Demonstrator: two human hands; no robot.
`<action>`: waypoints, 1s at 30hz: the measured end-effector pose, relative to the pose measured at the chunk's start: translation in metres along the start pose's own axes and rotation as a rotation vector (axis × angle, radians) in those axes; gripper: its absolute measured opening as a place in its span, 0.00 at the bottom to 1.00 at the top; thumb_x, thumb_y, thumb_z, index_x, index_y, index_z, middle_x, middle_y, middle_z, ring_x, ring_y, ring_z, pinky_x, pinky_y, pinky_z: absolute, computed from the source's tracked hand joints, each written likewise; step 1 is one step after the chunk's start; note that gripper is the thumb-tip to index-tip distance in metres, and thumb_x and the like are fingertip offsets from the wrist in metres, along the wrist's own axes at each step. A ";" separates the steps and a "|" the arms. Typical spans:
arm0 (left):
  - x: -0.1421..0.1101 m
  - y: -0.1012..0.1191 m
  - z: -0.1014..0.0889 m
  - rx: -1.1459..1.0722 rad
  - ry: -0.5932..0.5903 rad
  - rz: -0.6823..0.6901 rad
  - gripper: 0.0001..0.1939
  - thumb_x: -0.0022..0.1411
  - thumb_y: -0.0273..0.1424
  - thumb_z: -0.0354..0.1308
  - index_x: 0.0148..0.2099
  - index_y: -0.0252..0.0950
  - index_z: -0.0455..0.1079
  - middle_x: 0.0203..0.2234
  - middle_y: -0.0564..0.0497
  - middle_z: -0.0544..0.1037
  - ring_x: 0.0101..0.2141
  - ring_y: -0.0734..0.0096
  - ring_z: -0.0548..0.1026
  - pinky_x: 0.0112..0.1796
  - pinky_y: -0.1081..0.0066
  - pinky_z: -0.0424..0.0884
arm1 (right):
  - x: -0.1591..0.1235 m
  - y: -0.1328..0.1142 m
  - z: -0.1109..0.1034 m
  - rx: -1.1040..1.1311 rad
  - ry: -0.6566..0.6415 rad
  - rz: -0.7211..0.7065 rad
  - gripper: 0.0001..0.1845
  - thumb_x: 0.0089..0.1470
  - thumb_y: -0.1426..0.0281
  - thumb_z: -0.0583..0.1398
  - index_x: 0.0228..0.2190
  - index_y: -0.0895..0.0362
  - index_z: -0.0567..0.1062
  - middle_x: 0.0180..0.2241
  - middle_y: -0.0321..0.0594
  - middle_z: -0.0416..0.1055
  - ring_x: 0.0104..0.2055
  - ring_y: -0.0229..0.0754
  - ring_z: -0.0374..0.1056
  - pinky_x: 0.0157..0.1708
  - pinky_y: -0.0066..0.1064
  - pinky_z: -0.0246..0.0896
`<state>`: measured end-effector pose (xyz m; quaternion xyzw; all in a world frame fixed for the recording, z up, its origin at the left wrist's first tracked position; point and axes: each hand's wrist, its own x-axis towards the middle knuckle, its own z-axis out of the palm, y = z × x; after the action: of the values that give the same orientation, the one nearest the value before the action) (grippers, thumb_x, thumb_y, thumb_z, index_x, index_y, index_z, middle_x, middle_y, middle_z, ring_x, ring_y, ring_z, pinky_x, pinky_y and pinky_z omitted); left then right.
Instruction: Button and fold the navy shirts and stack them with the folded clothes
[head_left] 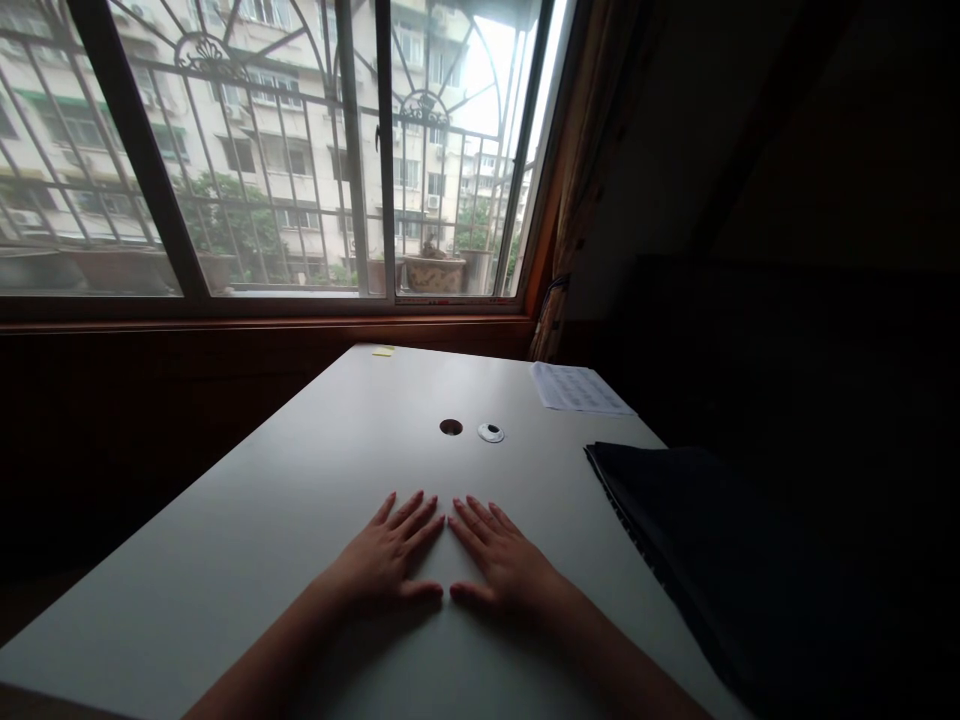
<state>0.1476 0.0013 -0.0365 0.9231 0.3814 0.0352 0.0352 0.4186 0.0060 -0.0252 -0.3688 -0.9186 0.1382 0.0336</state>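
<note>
My left hand (390,556) lies flat on the white table (247,540), palm down with its fingers spread. Beside it, my right hand (502,560) rests the same way, mirrored. The index fingertips nearly meet, and a small gap parts the two thumbs. Neither hand holds anything. Beyond the fingertips are a round hole (451,427) in the tabletop and, just right of it, a round white cap (491,433) with a dark opening.
Dark folded cloth (697,540) covers the table's right side. Printed sheets (581,388) lie at the far right corner, and a yellow sticky note (383,351) at the far left edge. Behind stands a window (285,170) with a tied curtain (555,300) on its right.
</note>
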 end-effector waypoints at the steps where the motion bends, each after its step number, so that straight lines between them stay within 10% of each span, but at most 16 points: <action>1: 0.000 0.000 0.000 -0.003 -0.006 0.000 0.46 0.66 0.63 0.40 0.74 0.47 0.27 0.72 0.48 0.37 0.70 0.46 0.41 0.67 0.43 0.38 | 0.000 0.000 0.000 0.000 0.000 0.000 0.49 0.60 0.39 0.49 0.70 0.51 0.43 0.73 0.42 0.32 0.74 0.55 0.30 0.70 0.52 0.26; 30: 0.002 -0.002 0.004 -0.023 -0.030 -0.008 0.45 0.66 0.62 0.41 0.74 0.49 0.26 0.72 0.50 0.35 0.70 0.45 0.40 0.66 0.40 0.38 | -0.002 0.003 0.002 0.060 0.011 0.002 0.49 0.59 0.39 0.50 0.70 0.50 0.43 0.73 0.41 0.31 0.74 0.55 0.29 0.71 0.51 0.24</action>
<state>0.1484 0.0038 -0.0402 0.9214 0.3843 0.0255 0.0516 0.4212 0.0060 -0.0282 -0.3693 -0.9134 0.1637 0.0498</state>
